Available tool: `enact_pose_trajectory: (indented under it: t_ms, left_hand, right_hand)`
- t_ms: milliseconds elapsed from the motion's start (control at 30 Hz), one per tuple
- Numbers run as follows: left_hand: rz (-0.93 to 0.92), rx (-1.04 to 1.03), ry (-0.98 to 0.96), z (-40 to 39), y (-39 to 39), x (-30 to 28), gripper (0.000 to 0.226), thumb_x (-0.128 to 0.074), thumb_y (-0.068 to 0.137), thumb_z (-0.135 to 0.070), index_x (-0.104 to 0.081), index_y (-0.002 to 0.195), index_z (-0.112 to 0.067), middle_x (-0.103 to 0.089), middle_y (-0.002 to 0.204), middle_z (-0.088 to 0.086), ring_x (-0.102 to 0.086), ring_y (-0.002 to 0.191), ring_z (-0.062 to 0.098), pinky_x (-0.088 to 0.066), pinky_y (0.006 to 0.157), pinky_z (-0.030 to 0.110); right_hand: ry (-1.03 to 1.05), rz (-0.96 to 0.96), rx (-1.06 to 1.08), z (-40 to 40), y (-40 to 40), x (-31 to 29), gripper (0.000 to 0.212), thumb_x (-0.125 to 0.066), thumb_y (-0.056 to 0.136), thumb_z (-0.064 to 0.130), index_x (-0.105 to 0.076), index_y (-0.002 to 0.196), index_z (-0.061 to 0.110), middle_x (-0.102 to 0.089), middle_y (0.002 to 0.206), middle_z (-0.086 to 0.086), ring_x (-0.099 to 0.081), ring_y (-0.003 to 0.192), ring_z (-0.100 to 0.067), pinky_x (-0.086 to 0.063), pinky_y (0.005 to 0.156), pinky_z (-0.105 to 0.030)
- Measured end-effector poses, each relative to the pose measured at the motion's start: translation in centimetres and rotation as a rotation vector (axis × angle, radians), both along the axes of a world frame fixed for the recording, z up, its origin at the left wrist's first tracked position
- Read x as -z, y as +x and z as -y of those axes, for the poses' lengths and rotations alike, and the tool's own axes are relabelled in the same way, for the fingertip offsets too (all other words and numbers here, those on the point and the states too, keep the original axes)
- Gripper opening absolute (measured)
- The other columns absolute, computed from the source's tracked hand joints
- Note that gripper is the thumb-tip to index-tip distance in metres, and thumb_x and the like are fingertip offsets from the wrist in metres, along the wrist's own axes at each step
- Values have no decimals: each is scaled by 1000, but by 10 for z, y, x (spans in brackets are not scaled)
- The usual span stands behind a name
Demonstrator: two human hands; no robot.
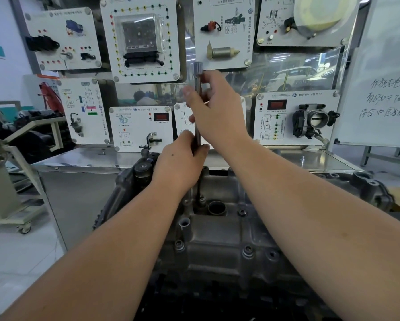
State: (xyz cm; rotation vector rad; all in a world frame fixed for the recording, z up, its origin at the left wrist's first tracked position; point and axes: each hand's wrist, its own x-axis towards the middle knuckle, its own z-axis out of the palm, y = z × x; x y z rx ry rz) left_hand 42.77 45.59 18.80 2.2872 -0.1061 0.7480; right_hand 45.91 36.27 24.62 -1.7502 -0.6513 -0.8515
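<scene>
Rod [198, 75], long and steel, stands upright before me with both my hands on it. Its thicker socket end tops it, and its lower end runs down to the engine [217, 239], just left of a round bore [216, 207]. My left hand [182, 163] grips the rod low down, fingers [203, 149] curled round the shaft, thumb pointing up along it. My right hand [217, 112] holds it higher, just under the socket end, its fingers wrapped round the shaft from the right, wrist bent down. Both forearms reach forward and up from the bottom corners, the right one slanting in above the engine. Behind the engine a steel desk [83, 158] carries white display boards [141, 38]. A handwritten whiteboard [379, 89] stands at the right.
</scene>
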Motion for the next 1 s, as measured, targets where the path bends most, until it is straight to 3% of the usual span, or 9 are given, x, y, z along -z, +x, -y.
enact_pose_trajectory:
  t_ms: [133,300,367,467,567,767,1000]
  left_hand:
    - [-8,17,-10,1,-2,0,31,-47,104,-41,-57,103,-12,-68,94,7,-64,92,33,-54,86,46]
    - [-23,41,-13,1,-1,-1,27,-43,106,-34,-59,109,-13,-71,104,9,-65,99,34,-53,91,50]
    - [-10,37,-1,1,-1,-1,25,-46,105,-32,-58,109,-11,-70,102,9,-65,98,34,-54,90,49]
    - [9,20,-3,0,0,-1,24,-52,104,-34,-56,107,-11,-67,96,7,-64,92,33,-54,86,47]
    - [18,23,-6,0,-1,0,26,-54,103,-37,-55,103,-10,-65,90,5,-63,90,32,-54,84,46]
    - [-41,41,1,3,-2,0,33,-37,107,-40,-57,110,-15,-71,103,7,-64,97,34,-53,91,49]
    - [-20,17,3,1,-2,-1,27,-49,104,-35,-57,111,-11,-70,101,10,-66,95,36,-56,87,50]
  right_hand:
    - [-30,-5,27,0,0,-1,16,-52,105,27,-60,101,14,-71,87,-1,-72,71,-19,-59,70,-41]
    - [-20,-68,-87,-1,-2,-3,16,-44,108,24,-58,102,18,-70,91,6,-69,59,-5,-53,59,-23]
    - [-21,-52,-63,-2,-2,-1,12,-46,108,27,-55,107,21,-72,91,6,-70,61,-8,-51,58,-25]
    - [18,-34,-44,-2,-2,-1,14,-57,103,35,-48,111,28,-74,89,4,-72,72,-17,-57,71,-37]
    - [-8,1,7,-1,-3,-2,16,-55,104,34,-55,106,18,-73,87,4,-71,72,-18,-59,74,-45]
    - [-34,-35,1,-4,-1,-2,20,-43,109,30,-56,99,18,-69,88,8,-71,66,-9,-61,72,-42]
    - [-37,-4,29,-2,-4,-2,21,-54,104,37,-58,108,16,-73,88,2,-71,71,-19,-58,74,-43]
